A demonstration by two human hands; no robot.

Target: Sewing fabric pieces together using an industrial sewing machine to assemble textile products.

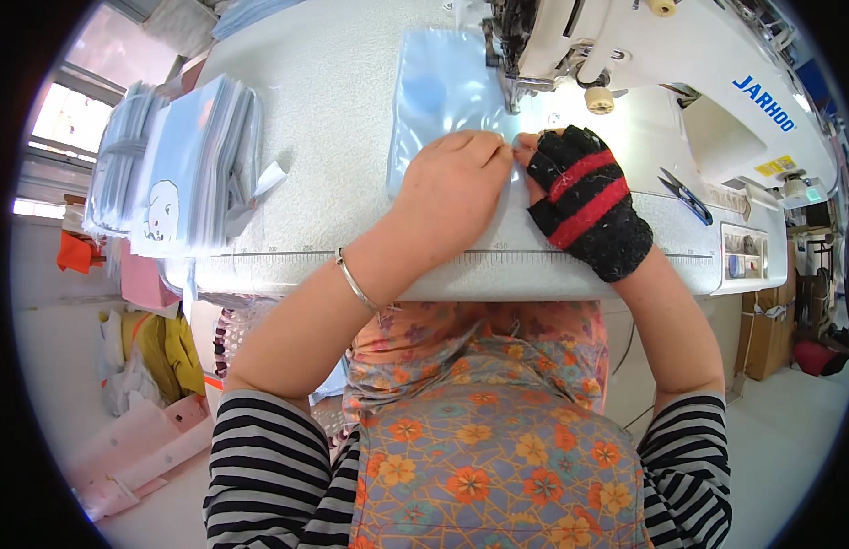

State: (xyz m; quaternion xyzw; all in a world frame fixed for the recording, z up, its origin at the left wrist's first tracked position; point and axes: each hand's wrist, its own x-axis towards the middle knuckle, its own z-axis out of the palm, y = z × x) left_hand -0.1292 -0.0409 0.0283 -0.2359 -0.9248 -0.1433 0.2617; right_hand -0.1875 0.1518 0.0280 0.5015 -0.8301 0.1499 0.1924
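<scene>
Nearest cam: floral apron (498,448), orange blooms on grey, striped sleeves (269,457) either side.

Grip: L hand (454,183), bare, fingers curled in, looks clamped on R edge of lt. blue pouch (443,78). R hand (585,201), black fingerless glove w/ red stripes, fingertips at same edge, right by L's; pinched or just resting, can't tell.

Key relation: pouch lies flat on bench (328,119), fwd & left of where fingertips meet; long axis runs approx. away from body. L hand nearer, overlaps pouch's near part; R hand off to its right. Presser foot (513,96) just fwd of fingertips, at pouch's R edge.

Further out: white sewing machine (662,78) above & right; dark snips (686,196) on bench, R of R hand. Far L: stack of pouches (182,160), cartoon on front one, beside tied bundle (123,160).

Writing: bold blue capitals on machine arm; small yellow label (775,167) nr its end; numbered scale (379,254) along bench's front edge.
</scene>
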